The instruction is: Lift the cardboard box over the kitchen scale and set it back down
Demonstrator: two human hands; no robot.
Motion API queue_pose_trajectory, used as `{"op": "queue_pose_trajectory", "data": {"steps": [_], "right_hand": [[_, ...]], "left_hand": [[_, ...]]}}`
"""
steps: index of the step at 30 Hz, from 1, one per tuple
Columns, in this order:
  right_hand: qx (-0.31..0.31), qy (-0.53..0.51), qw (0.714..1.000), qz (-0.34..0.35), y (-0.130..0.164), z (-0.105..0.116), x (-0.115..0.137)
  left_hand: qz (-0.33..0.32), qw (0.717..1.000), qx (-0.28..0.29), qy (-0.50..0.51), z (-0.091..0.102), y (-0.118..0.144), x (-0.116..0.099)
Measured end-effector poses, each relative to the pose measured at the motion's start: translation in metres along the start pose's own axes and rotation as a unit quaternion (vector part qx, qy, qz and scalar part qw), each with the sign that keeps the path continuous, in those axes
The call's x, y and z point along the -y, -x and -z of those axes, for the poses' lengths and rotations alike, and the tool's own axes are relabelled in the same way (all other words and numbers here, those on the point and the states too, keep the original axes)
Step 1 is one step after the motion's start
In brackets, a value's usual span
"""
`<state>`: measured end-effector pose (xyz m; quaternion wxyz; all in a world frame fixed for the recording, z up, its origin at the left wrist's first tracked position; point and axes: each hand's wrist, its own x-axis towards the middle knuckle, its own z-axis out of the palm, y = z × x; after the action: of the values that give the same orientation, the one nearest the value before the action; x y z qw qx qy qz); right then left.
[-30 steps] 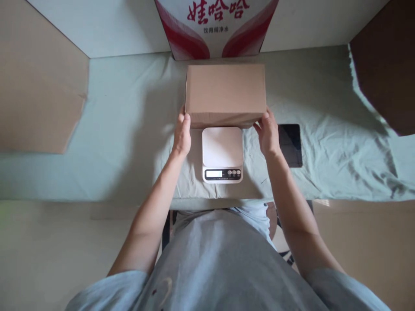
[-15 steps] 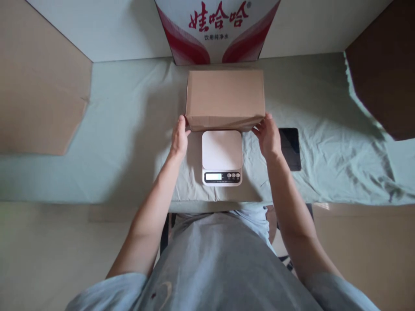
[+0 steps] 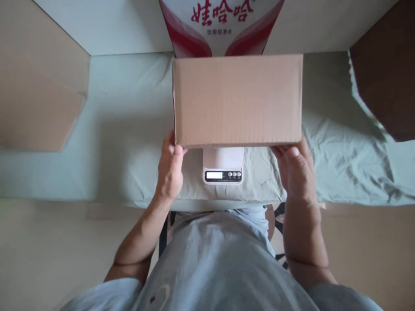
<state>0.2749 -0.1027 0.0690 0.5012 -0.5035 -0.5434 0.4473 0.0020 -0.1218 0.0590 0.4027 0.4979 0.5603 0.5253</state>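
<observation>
A closed brown cardboard box (image 3: 238, 101) is held up in the air between my two hands. My left hand (image 3: 171, 168) grips its near left corner, thumb on the edge and fingers reaching underneath. At the near right corner my right hand (image 3: 296, 170) has the same kind of hold, its fingers partly hidden below the box. Under the box, on the cloth, lies a white digital scale (image 3: 223, 162). Its lit display and buttons face me, while the back of its weighing plate is covered from sight by the box.
A pale green cloth (image 3: 129, 129) covers the table. Behind stands a white and red carton (image 3: 218, 32) with red lettering, against a white wall. Brown cardboard panels stand at the left (image 3: 42, 86) and right (image 3: 381, 73). The table's front edge runs just before my body.
The box has risen off the table toward me and looks larger, now covering part of the scale. Both hands have moved up with it and stand wider apart. The dark phone-like slab is now hidden.
</observation>
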Motion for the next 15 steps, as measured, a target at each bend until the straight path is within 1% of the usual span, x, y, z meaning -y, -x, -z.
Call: {"op": "queue_pose_trajectory", "data": {"steps": [3, 5, 8, 15], "right_hand": [[-0.008, -0.050, 0.997, -0.058, 0.024, -0.001, -0.008], [-0.013, -0.059, 0.995, -0.079, 0.033, -0.002, -0.015], [-0.022, -0.064, 0.993, -0.092, 0.037, -0.002, -0.021], [-0.004, -0.070, 0.992, -0.101, 0.037, -0.004, -0.023]], "left_hand": [[0.037, 0.999, 0.001, 0.006, 0.004, 0.021, 0.008], [0.048, 0.999, -0.001, -0.006, 0.005, 0.029, 0.014], [0.061, 0.998, 0.008, -0.012, 0.004, 0.034, 0.018], [0.076, 0.997, 0.003, -0.018, 0.004, 0.036, 0.026]]}}
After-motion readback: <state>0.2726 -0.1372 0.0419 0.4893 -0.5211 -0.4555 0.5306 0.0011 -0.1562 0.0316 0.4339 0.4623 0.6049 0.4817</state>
